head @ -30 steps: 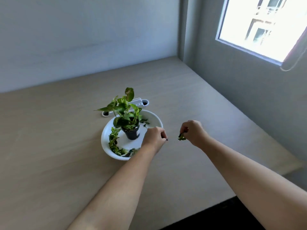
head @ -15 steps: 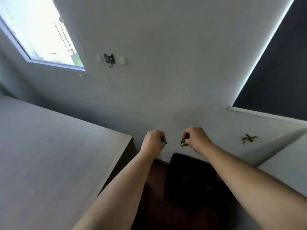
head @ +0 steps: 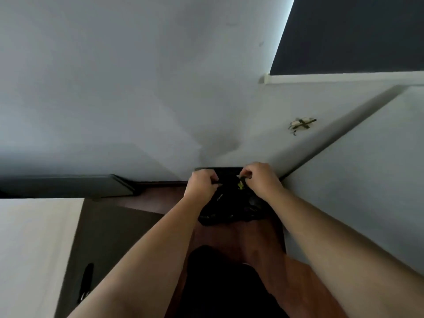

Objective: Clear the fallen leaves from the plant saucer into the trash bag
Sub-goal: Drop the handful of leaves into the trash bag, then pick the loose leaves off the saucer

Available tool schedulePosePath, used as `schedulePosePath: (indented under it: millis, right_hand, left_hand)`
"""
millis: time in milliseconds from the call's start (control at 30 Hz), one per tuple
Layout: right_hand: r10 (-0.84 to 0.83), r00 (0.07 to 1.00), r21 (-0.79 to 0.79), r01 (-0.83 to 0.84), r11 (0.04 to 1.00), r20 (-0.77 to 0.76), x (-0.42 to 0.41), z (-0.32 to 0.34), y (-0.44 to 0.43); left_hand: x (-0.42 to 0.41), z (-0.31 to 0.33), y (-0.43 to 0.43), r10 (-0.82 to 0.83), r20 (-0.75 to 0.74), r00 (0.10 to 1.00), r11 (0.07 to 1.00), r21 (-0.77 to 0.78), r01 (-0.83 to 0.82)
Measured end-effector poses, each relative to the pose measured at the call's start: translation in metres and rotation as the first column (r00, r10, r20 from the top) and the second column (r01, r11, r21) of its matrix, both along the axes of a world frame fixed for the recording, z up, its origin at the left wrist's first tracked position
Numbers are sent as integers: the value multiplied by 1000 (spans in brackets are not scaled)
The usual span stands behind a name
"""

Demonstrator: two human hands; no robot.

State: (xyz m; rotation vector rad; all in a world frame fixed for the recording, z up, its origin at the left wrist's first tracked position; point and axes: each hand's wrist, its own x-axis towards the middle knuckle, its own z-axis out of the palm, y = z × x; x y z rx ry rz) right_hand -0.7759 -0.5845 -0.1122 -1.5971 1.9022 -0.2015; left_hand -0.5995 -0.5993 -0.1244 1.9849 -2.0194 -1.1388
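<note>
A black trash bag lies open on the brown floor against the wall's foot, below both hands. My right hand is above the bag's right side, its fingers pinched on a small green leaf that hangs over the bag's mouth. My left hand is closed in a fist over the bag's left side; something thin and dark may sit at its fingertips, too small to tell. The plant and its saucer are out of view.
The pale table's corner fills the lower left, with its dark side panel beside my left arm. A white wall runs close on the right. A dark baseboard lines the far wall. My own dark clothing is below.
My view has swung from the table and plant to the right and down to the floor. Both hands have travelled with the leaf and lowered over the black bag.
</note>
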Motion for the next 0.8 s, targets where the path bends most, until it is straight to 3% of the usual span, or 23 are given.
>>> schedulePosePath:
  millis: [200, 467, 633, 800]
  right_hand:
    - [-63, 998, 74, 61, 995, 23, -6, -27, -4]
    - [1, 999, -39, 0, 999, 44, 8, 32, -14]
    - [185, 979, -131, -173, 976, 81, 61, 89, -17]
    - [492, 868, -260, -462, 848, 65, 168, 147, 7]
  left_hand:
    - [4, -21, -17, -95, 69, 993, 995, 42, 92]
    - [29, 41, -11, 13, 86, 996, 999, -46, -9]
    - [68, 106, 23, 151, 106, 983, 974, -188, -129]
    - [155, 163, 101, 392, 137, 910, 889, -311, -336]
